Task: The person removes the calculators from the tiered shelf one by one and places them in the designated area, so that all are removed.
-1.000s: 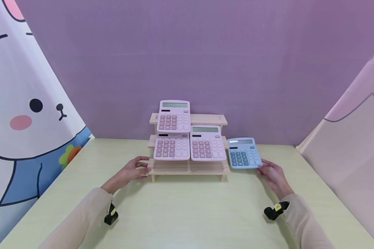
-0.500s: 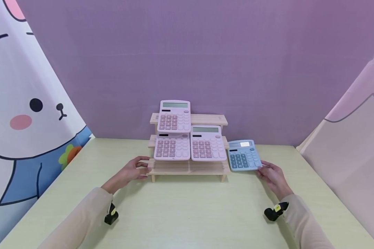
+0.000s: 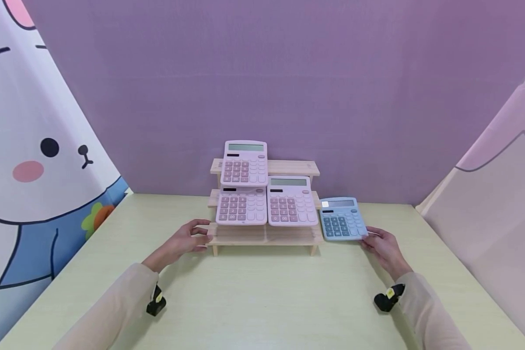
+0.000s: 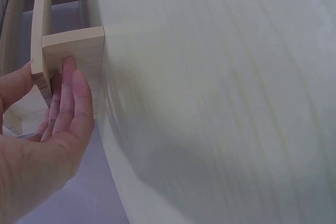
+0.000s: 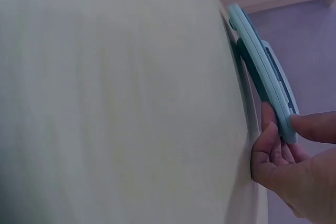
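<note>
In the head view my left hand [image 3: 184, 242] is at the left end of a three-tier wooden display stand [image 3: 288, 234]. The left wrist view has its thumb on the lowest board [image 4: 39, 40] and the other fingers below, by the end leg [image 4: 86, 51]. My right hand [image 3: 384, 249] pinches a light blue calculator [image 3: 342, 218] by its near right corner, thumb on top and fingers underneath. Seen from the right wrist, this calculator [image 5: 262, 61] lies low and close over the table, beside the stand's right end.
Three pink calculators lean on the stand: one [image 3: 244, 163] at the upper left, one [image 3: 241, 206] below it, partly covered, and one [image 3: 291, 201] to the right. A purple cloth [image 3: 288, 82] hangs behind the pale table [image 3: 262, 301]. Printed cloths flank both sides.
The blue calculator has come down slightly and a little toward me, its display's reflection shifting. My left hand, the stand and the pink calculators stay in place.
</note>
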Demonstrator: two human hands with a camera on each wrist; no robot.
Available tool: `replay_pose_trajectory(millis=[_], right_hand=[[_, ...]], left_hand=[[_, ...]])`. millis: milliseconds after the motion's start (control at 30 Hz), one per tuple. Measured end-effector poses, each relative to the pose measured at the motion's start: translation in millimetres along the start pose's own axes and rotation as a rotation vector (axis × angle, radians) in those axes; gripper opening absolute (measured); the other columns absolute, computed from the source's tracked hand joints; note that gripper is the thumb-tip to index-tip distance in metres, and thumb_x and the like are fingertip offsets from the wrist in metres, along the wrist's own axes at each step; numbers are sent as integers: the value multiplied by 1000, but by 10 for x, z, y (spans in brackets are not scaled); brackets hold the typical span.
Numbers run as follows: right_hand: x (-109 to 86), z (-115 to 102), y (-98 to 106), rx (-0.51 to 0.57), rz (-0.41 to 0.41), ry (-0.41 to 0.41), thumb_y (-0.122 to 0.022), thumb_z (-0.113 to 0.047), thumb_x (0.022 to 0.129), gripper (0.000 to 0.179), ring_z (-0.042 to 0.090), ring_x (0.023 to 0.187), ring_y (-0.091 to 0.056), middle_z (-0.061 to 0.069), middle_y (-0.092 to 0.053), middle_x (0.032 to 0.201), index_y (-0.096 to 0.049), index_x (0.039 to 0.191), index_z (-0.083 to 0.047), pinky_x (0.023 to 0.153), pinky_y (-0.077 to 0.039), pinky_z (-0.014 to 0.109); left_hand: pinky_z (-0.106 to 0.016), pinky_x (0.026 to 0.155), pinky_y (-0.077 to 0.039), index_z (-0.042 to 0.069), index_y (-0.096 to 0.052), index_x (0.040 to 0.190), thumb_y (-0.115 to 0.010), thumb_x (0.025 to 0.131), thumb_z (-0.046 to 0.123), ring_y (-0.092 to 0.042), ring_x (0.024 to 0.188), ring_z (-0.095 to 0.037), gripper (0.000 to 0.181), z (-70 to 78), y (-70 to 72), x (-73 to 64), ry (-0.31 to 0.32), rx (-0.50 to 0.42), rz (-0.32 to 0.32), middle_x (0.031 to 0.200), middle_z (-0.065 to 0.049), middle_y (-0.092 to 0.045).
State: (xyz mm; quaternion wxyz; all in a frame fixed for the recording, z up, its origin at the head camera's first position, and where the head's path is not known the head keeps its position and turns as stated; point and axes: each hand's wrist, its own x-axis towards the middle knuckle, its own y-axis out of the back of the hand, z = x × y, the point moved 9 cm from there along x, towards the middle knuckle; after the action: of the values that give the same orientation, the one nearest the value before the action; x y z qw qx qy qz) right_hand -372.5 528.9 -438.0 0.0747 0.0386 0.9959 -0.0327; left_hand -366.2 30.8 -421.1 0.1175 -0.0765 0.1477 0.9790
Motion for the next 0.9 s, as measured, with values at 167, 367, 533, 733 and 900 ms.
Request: replay_pose_trajectory(millis=[167,367,533,733,900], right_hand=[[32,19,19,-105,16,0,-47,4,89,56,1,77,-59,0,-56,92,-18,137,14,72,-53,16],[55,16,53,-267,41,-2,-45,3,90,52,1,78,-59,16,-52,110,-23,136,13,73,-53,17],[62,12,65,-342,52,-6,-46,3,90,51,2,79,-59,26,-47,120,-26,135,14,74,-54,19],[70,15,79,-424,43,-3,-48,1,90,49,1,79,-57,29,-45,122,-30,133,15,74,-54,19],[66,19,97,-476,26,2,-49,-1,91,48,1,79,-57,31,-43,125,-32,133,14,74,-54,19]], left_hand=[[-35,83,-54,4,-29,137,-60,87,12,-57,93,-16,59,-4,0,1,-3,6,-6,127,-22,-44],[-35,84,-54,3,-29,137,-59,88,8,-57,92,-15,58,6,-11,-1,-20,-12,-17,125,-22,-45],[-36,84,-54,2,-28,137,-58,88,7,-57,90,-13,58,14,-10,-6,-29,-14,-20,124,-22,-45],[-36,84,-54,2,-28,137,-59,88,9,-57,90,-14,58,6,-1,-6,-25,-8,-15,124,-22,-46],[-37,84,-53,2,-29,137,-58,88,8,-57,90,-14,57,8,-4,-13,-21,-7,-9,124,-22,-46]])
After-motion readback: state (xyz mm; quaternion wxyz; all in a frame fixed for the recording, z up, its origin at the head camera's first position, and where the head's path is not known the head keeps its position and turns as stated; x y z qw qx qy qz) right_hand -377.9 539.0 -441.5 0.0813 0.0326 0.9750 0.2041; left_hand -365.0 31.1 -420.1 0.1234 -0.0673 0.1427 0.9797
